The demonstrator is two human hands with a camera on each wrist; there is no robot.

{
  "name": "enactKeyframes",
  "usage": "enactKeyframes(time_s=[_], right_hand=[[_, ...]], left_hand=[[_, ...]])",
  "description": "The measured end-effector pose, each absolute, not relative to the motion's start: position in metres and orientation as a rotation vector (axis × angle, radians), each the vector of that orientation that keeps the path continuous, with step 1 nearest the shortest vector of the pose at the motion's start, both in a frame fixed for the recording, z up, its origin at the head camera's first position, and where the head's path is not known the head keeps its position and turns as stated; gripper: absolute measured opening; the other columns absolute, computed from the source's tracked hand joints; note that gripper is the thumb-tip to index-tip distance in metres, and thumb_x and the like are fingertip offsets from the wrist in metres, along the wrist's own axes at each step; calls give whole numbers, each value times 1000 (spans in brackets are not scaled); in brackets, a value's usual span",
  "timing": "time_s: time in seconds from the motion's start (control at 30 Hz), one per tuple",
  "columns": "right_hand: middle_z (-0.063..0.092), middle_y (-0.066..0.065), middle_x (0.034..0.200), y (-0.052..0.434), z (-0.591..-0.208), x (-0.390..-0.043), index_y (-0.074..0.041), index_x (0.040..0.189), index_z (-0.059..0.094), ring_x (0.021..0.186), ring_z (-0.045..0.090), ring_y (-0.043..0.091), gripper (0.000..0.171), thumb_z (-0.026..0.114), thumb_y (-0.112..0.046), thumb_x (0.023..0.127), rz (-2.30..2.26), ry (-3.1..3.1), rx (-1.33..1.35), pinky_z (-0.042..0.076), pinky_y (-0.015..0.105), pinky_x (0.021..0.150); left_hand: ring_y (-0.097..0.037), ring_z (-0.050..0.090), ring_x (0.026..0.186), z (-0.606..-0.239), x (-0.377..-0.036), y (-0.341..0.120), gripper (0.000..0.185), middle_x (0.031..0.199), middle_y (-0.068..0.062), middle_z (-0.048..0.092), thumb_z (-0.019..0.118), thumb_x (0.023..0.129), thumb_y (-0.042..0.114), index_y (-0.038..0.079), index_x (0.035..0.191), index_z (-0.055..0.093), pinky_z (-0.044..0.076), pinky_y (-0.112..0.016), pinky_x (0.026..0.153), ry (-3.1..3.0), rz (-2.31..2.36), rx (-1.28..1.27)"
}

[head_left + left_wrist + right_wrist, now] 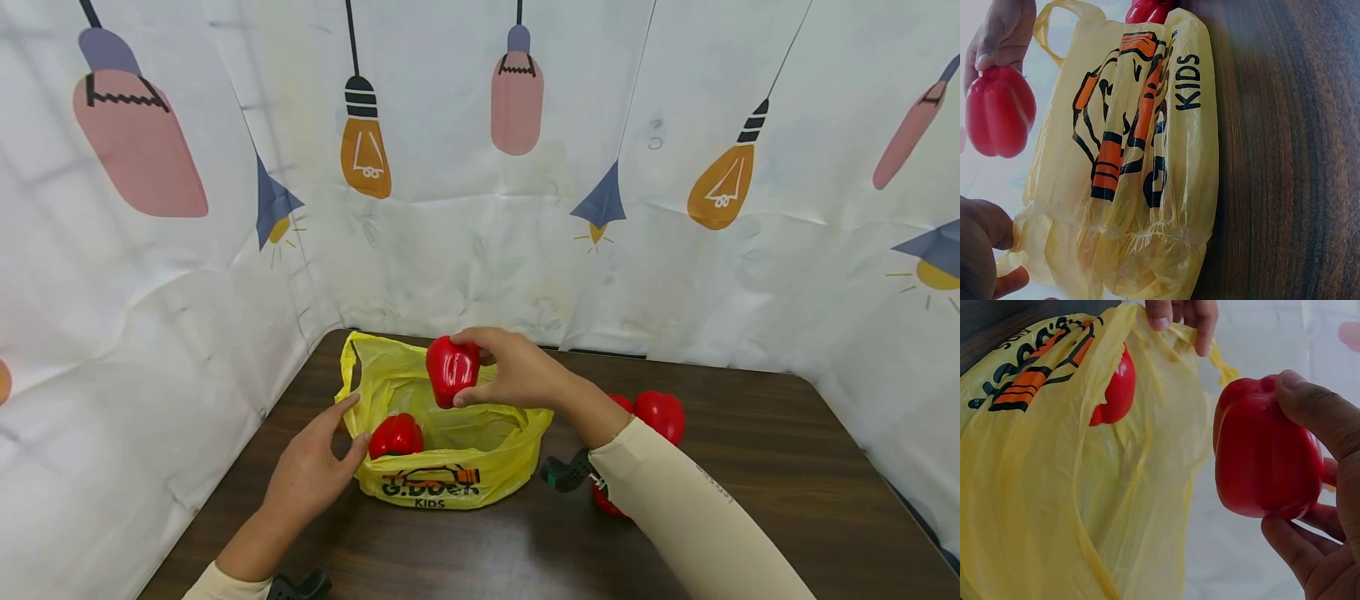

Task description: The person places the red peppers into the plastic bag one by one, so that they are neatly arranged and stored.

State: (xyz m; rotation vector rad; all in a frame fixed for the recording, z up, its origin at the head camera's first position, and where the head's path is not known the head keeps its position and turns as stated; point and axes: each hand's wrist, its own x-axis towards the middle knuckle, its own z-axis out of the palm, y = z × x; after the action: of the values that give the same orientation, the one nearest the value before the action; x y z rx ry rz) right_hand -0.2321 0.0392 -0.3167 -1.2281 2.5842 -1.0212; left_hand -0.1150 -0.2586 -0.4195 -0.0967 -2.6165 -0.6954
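Observation:
A yellow plastic bag (pixel 450 483) with "KIDS" printed on its front stands with its mouth spread. Inside its left part lies a red bell pepper (pixel 396 434). My left hand (pixel 315 467) holds the bag's left rim, thumb and fingers at the edge, as the right wrist view also shows. Above the bag's mouth, my right hand (pixel 517 371) grips another shiny red bell pepper (pixel 452 371) between thumb and fingertips. That held pepper fills much of the right wrist view and appears at the upper left in the left wrist view.
More red peppers (pixel 660 417) lie on the dark wooden table (pixel 780 467) right of the bag, partly hidden behind the right forearm. A white curtain (pixel 465 225) printed with lamps hangs along the back and left sides.

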Motion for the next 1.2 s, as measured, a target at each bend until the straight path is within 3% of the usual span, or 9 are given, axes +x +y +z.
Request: enactKeyframes(time_s=[0.3,0.57,0.93,1.2], right_hand=[[56,0,142,26,-314,-229,-15,148,52,115,63,17,79,89,-33,81,-985,2603,-1242,55,27,88],[57,-1,141,11,-301,-221,-14,148,52,113,62,14,80,89,-35,80,-963,2623,-1243,55,24,85],[58,-2,140,-6,-311,-222,-16,147,53,116,58,15,81,90,-37,78,-948,2612,-1217,54,23,84],[61,-3,133,-15,-323,-226,-16,147,54,109,60,12,79,90,-36,79,-946,2591,-1151,55,23,82]], left_hand=[[-37,66,109,-419,-115,-259,62,129,-21,65,77,90,18,6,146,53,53,-59,88,-2624,-714,-104],[-36,67,104,-419,-116,-260,64,122,-20,67,79,89,20,5,146,53,55,-58,87,-2636,-703,-83],[-36,66,104,-419,-116,-260,65,120,-19,67,79,89,20,6,147,52,55,-58,87,-2660,-717,-65],[-38,64,111,-418,-117,-259,66,132,-22,63,78,90,21,6,148,51,53,-60,91,-2679,-721,-57]])
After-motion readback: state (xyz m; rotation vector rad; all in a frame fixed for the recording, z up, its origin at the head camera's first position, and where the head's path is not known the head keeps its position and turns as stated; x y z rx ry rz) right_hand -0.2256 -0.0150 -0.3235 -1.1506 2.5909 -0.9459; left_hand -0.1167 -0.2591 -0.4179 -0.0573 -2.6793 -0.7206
